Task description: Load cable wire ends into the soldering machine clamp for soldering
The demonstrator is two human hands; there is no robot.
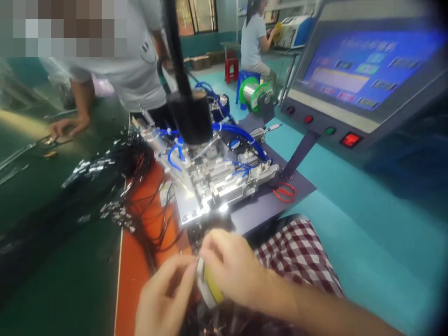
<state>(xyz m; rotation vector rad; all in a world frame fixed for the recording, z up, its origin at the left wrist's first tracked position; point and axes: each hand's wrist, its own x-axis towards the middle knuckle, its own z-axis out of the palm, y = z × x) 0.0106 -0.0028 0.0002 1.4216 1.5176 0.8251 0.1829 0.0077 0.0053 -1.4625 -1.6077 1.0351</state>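
In front of the machine, my left hand [164,294] and my right hand [234,266] meet with their fingertips pinched close together. A yellow and white curved piece [214,282] sits under my right hand, against its fingers; it may be a roll of tape, but blur hides its exact kind. What lies between the fingertips of my left hand is too small to make out. Just beyond my hands stands a metal bench machine [224,182] with blue air hoses [224,127] and a bright spot of light at its near end.
Black cables with metal connectors [121,214] lie on the orange board [133,280] and green table [70,280]. Red-handled scissors [285,192] rest beside the machine. A control screen [360,70] and green wire spool [255,95] stand right. A co-worker's hand [70,128] is across the table.
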